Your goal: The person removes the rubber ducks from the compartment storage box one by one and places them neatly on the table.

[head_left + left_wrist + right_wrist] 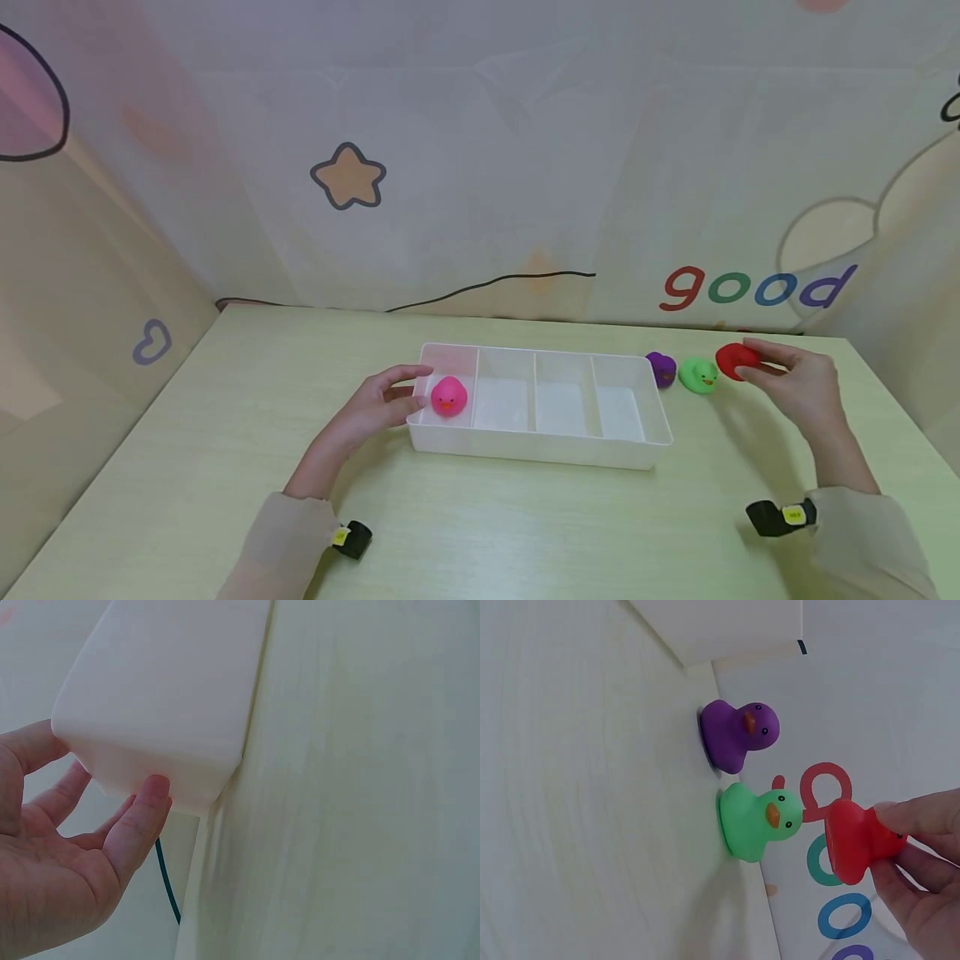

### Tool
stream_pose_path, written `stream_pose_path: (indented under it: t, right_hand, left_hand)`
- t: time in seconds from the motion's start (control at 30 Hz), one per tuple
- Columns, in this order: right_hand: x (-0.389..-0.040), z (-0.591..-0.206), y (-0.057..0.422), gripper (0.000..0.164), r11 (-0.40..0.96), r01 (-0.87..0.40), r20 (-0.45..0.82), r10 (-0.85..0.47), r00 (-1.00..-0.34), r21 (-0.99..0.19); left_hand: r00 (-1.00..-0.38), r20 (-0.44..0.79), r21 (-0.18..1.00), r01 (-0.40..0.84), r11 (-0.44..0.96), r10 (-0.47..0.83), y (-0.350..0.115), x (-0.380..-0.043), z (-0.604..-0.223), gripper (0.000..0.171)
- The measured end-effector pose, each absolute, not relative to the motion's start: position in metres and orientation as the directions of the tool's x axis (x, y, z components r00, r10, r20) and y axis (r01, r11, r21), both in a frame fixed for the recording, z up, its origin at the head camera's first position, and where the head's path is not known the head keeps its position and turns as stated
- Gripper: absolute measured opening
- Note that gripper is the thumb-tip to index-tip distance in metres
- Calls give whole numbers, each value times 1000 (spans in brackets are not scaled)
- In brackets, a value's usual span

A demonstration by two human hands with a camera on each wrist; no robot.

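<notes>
My right hand (802, 383) pinches a red rubber duck (735, 361) by its head between thumb and fingers, held above the table. In the right wrist view the red duck (851, 840) hangs apart from a green rubber duck (750, 821) and a purple rubber duck (731, 735), which stand on the table. My left hand (382, 400) holds the left end of a white divided box (532, 446), thumb against its end wall, as the left wrist view shows. A pink rubber duck (448, 397) sits in the leftmost compartment.
The box lies on a pale wooden table (480, 525). A printed cloth backdrop (480, 167) rises behind the table's far edge and along its sides. The purple duck (662, 369) stands by the box's far right corner, with the green duck (699, 377) right of it.
</notes>
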State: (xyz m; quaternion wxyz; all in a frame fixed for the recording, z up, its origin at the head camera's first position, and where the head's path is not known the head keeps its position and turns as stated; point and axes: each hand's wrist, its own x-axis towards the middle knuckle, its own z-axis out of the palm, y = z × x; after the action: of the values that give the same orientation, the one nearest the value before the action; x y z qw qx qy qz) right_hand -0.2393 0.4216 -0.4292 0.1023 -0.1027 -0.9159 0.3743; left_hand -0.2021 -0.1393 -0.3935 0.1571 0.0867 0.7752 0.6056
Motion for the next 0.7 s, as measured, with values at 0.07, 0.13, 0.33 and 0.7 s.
stream_pose_path:
  t: [0.07,0.13,0.33,0.7]
  right_hand:
    - [-239,-429,423,56,697,112,106,263,-959,-708]
    - [-242,-437,428,58,728,139,115,287,-951,-671]
    - [-245,-442,433,56,732,129,118,276,-954,-669]
    - [-234,-427,416,47,749,144,56,235,-970,-646]
  left_hand:
    - [-935,-137,968,-55,246,329,-139,-202,-393,47]
    - [-932,-135,969,-53,241,335,-140,-201,-393,47]
    - [-930,-131,970,-49,237,345,-141,-199,-392,47]
    - [-935,-133,969,-53,242,330,-140,-201,-393,46]
